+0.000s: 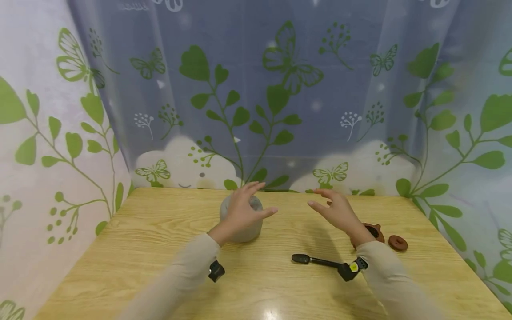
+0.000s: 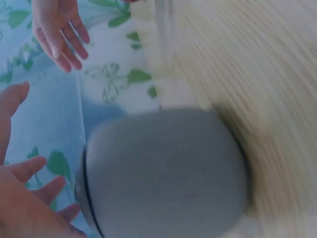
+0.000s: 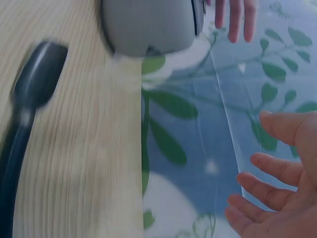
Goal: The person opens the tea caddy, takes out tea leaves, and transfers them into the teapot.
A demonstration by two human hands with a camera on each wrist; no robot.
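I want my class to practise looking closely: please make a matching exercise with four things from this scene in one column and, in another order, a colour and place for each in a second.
Things:
1. Container
2. Tool
3. Lid
4. Backdrop

Colours and places:
A. Reddish-brown, beside the brown vessel
B. Blue and white with green leaves, behind the table
C. Grey, by the left hand
D. Black, lying on the table

Right pairs: 1-C, 2-D, 3-A, 4-B
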